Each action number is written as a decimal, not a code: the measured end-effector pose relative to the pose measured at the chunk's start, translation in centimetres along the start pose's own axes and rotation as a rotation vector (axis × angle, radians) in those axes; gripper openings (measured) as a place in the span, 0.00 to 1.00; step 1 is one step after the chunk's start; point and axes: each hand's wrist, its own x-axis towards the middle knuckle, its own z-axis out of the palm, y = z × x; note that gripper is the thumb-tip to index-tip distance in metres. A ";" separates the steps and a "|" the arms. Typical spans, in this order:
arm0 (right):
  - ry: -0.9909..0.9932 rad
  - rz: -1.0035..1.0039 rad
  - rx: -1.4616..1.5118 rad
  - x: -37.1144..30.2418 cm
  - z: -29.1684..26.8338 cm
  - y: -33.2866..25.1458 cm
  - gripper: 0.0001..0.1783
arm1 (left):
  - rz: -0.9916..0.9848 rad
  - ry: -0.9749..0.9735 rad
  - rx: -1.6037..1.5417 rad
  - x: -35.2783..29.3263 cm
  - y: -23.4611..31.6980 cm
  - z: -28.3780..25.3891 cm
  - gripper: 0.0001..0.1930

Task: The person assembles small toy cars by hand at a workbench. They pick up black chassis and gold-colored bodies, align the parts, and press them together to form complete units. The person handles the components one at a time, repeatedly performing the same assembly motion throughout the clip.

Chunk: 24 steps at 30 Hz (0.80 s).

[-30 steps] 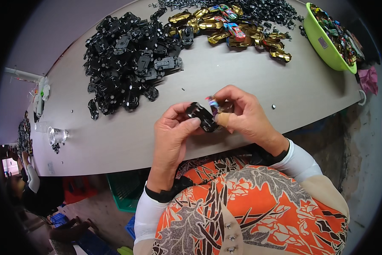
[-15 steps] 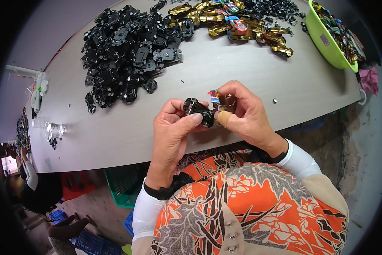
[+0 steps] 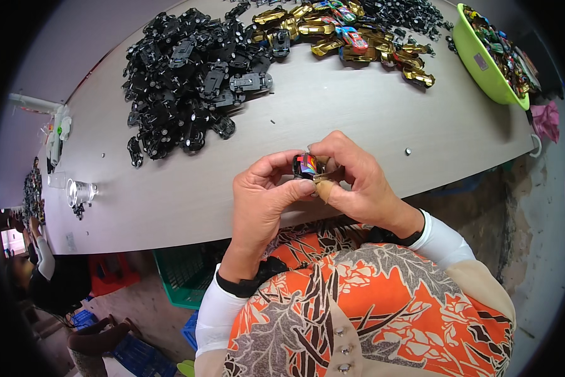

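Note:
Above the near edge of the table, my left hand [image 3: 261, 200] and my right hand [image 3: 365, 183] meet around a small toy car [image 3: 307, 164]. Its coloured body shows red, purple and yellow, and lies against a black chassis mostly hidden by my fingers. The left thumb and fingers pinch the chassis side. My right fingers grip the body side, and a tan covering wraps the right thumb [image 3: 328, 190]. Whether the two parts are fully joined cannot be seen.
A heap of black toy car chassis [image 3: 182, 78] covers the far left. Gold and coloured car bodies [image 3: 358, 44] lie farther back, with a green basin [image 3: 480, 66] of cars at right. A clear cup [image 3: 80, 191] stands left. Another person [image 3: 53, 276] works at far left.
The coloured body and black chassis, apart before, are now brought together between my hands. The chassis has turned, and my hands have drawn closer to each other.

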 end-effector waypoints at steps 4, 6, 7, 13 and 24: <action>-0.050 -0.020 0.019 0.1 -0.1 0.2 0.19 | 0.043 -0.002 0.045 -0.1 -0.3 -0.2 0.18; -0.080 -0.012 0.024 0.1 -0.3 0.3 0.20 | 0.059 0.004 0.059 -0.2 -0.5 -0.1 0.18; -0.094 -0.012 0.029 0.1 -0.3 0.3 0.20 | 0.066 0.007 0.065 -0.2 -0.6 -0.1 0.17; -0.016 0.089 0.275 -0.5 0.3 0.4 0.19 | 0.064 -0.019 0.014 0.0 -0.4 -0.2 0.17; -0.080 0.086 0.162 -0.4 -0.2 0.5 0.18 | 0.178 -0.036 0.177 -0.1 -0.9 -0.3 0.17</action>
